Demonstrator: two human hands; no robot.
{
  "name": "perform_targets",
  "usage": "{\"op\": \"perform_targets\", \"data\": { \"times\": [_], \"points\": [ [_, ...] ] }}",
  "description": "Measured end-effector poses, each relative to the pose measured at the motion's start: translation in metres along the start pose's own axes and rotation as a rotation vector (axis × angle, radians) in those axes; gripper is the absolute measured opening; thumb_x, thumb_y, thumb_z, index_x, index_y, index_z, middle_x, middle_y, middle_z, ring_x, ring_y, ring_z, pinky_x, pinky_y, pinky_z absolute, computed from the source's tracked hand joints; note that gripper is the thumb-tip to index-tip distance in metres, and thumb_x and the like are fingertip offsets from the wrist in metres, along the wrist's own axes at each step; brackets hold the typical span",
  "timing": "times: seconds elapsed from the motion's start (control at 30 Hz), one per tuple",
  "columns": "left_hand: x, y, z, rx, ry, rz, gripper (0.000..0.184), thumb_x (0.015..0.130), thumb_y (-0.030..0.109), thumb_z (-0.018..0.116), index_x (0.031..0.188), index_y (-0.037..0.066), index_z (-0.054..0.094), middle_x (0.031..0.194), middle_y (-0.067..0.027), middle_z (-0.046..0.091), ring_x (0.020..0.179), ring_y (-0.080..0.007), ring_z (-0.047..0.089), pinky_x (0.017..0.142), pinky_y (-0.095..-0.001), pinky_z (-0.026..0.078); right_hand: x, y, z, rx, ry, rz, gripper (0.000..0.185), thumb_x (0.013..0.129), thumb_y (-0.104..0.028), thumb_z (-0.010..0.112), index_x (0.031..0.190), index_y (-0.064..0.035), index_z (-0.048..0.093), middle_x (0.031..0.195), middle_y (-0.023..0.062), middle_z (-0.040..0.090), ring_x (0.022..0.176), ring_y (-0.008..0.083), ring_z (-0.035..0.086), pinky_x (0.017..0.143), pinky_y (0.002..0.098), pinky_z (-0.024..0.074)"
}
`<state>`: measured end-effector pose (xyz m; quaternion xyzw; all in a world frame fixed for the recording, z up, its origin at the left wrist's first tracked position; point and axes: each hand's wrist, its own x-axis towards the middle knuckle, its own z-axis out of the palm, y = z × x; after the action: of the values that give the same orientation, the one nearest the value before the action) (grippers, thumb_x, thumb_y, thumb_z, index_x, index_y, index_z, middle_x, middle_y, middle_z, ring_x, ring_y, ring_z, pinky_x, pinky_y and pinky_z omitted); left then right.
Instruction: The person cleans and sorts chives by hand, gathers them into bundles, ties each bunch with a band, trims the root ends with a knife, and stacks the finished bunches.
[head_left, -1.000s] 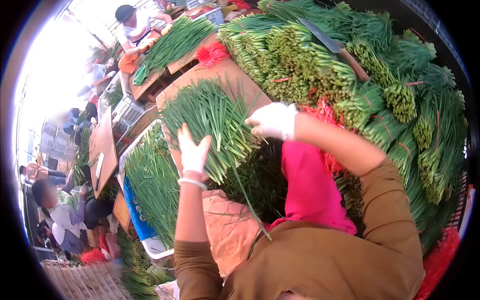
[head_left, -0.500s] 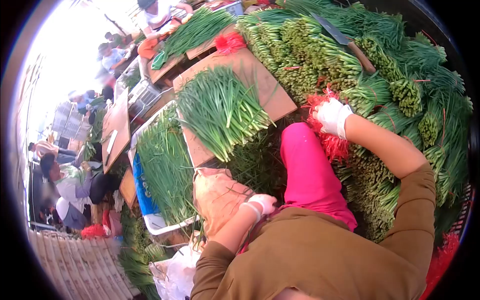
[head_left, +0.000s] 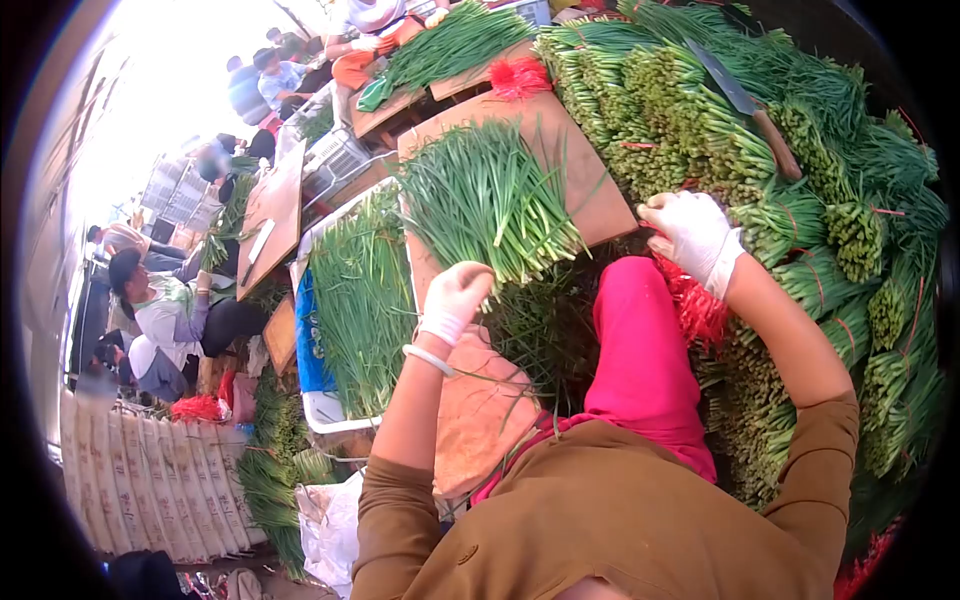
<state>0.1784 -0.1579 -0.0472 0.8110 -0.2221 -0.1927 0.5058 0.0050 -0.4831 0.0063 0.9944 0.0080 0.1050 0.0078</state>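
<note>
A loose pile of garlic chives (head_left: 490,190) lies on a wooden board (head_left: 585,200), pale stem ends towards me. My left hand (head_left: 455,300), in a white glove, is at the pile's near left corner. Its fingers are curled together, and what they may hold is hidden. My right hand (head_left: 692,235), also gloved, is off the board's right corner, with thumb and fingers pinching a thin red tie (head_left: 645,226). Under that hand hangs a bundle of red ties (head_left: 700,305), beside my pink-trousered knee.
Tied chive bundles (head_left: 670,110) are stacked along the right, with a wooden-handled knife (head_left: 745,105) on top. A white-rimmed tub (head_left: 350,424) of loose chives stands left of the board. More red ties (head_left: 520,78) lie at its far edge. Several people sit at the left and back.
My left hand has risen from my lap to the near edge of the chives. The right hand has lifted off the red bundle, a tie now between its fingers. The view has shifted.
</note>
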Motion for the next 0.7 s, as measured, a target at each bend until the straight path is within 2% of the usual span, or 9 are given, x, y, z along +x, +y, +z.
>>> {"op": "perform_targets", "data": {
  "times": [0.07, 0.1, 0.13, 0.17, 0.3, 0.4, 0.6, 0.67, 0.7],
  "points": [
    [0.022, -0.029, -0.013, -0.039, 0.062, -0.033, 0.021, 0.084, 0.018, 0.064, 0.098, 0.002, 0.067, 0.084, -0.0042, 0.068, 0.073, -0.0108, 0.061, 0.068, -0.0264, 0.05, 0.032, -0.016, 0.001, 0.19, 0.228, -0.139, 0.017, 0.08, -0.023, 0.063, 0.091, -0.0121, 0.067, 0.081, 0.0095, 0.062, 0.076, 0.0292, 0.063, 0.067, 0.0418, 0.0514],
    [0.026, -0.034, -0.016, -0.059, 0.093, -0.027, 0.023, 0.084, 0.018, 0.065, 0.098, 0.001, 0.067, 0.084, -0.0054, 0.068, 0.074, -0.0116, 0.061, 0.069, -0.0266, 0.05, 0.052, -0.029, 0.004, 0.184, 0.161, -0.159, 0.013, 0.08, -0.021, 0.06, 0.085, -0.0107, 0.066, 0.078, 0.0106, 0.061, 0.075, 0.0303, 0.063, 0.067, 0.0427, 0.0516],
    [0.028, -0.032, -0.016, 0.019, 0.098, -0.033, 0.024, 0.083, 0.02, 0.065, 0.098, 0.0, 0.067, 0.084, -0.0062, 0.068, 0.074, -0.012, 0.061, 0.07, -0.0269, 0.05, 0.07, -0.042, 0.017, 0.263, 0.206, -0.207, 0.013, 0.08, -0.017, 0.056, 0.084, -0.0096, 0.066, 0.078, 0.0117, 0.061, 0.075, 0.0311, 0.063, 0.068, 0.0425, 0.0519],
    [0.028, -0.033, -0.013, 0.099, 0.1, -0.048, 0.026, 0.083, 0.022, 0.066, 0.097, 0.0, 0.067, 0.084, -0.007, 0.069, 0.074, -0.0125, 0.062, 0.071, -0.0272, 0.05, 0.087, -0.057, 0.019, 0.223, 0.055, -0.209, 0.019, 0.079, -0.018, 0.062, 0.097, -0.0123, 0.067, 0.087, 0.0098, 0.062, 0.081, 0.0287, 0.063, 0.07, 0.0408, 0.0512],
    [0.026, -0.007, 0.004, 0.472, -0.105, -0.186, 0.047, 0.078, 0.046, 0.063, 0.092, 0.001, 0.069, 0.086, -0.0168, 0.069, 0.083, -0.0279, 0.067, 0.079, -0.0356, 0.051, 0.144, -0.1, 0.063, 0.267, 0.022, -0.305, 0.016, 0.081, -0.014, 0.054, 0.087, -0.0044, 0.066, 0.09, 0.0153, 0.064, 0.087, 0.0336, 0.065, 0.076, 0.0436, 0.0524],
    [0.034, -0.015, 0.016, 0.66, -0.114, -0.065, 0.042, 0.078, 0.044, 0.061, 0.089, 0.004, 0.07, 0.087, -0.0178, 0.068, 0.087, -0.0317, 0.066, 0.08, -0.0379, 0.05, 0.169, -0.118, 0.087, 0.311, -0.072, -0.311, 0.018, 0.083, -0.017, 0.054, 0.087, -0.004, 0.065, 0.089, 0.0166, 0.065, 0.084, 0.0344, 0.066, 0.074, 0.0438, 0.053],
    [0.039, -0.032, 0.012, 0.31, -0.206, -0.135, 0.044, 0.078, 0.04, 0.064, 0.095, -0.001, 0.066, 0.088, -0.0165, 0.069, 0.086, -0.0248, 0.067, 0.079, -0.035, 0.049, 0.156, -0.123, 0.081, 0.207, -0.19, -0.755, 0.018, 0.084, -0.02, 0.055, 0.092, -0.008, 0.066, 0.083, 0.0156, 0.065, 0.077, 0.0336, 0.065, 0.067, 0.0447, 0.0519],
    [0.028, -0.017, 0.005, 0.1, -0.245, -0.1, 0.045, 0.078, 0.035, 0.068, 0.106, 0.0, 0.064, 0.094, -0.0149, 0.069, 0.088, -0.0208, 0.066, 0.083, -0.0325, 0.049, 0.146, -0.108, 0.069, 0.363, 0.022, -0.636, 0.017, 0.084, -0.019, 0.055, 0.092, -0.0092, 0.067, 0.081, 0.0141, 0.065, 0.078, 0.0331, 0.065, 0.067, 0.0449, 0.0512],
    [0.031, -0.031, -0.007, 0.236, -0.265, -0.125, 0.04, 0.079, 0.03, 0.067, 0.105, 0.0, 0.065, 0.096, -0.0153, 0.069, 0.09, -0.0197, 0.066, 0.083, -0.0308, 0.05, 0.138, -0.098, 0.06, 0.442, 0.124, -0.572, 0.017, 0.084, -0.019, 0.056, 0.092, -0.0099, 0.067, 0.08, 0.0134, 0.065, 0.078, 0.0328, 0.065, 0.066, 0.0449, 0.0509]
  ]
}}
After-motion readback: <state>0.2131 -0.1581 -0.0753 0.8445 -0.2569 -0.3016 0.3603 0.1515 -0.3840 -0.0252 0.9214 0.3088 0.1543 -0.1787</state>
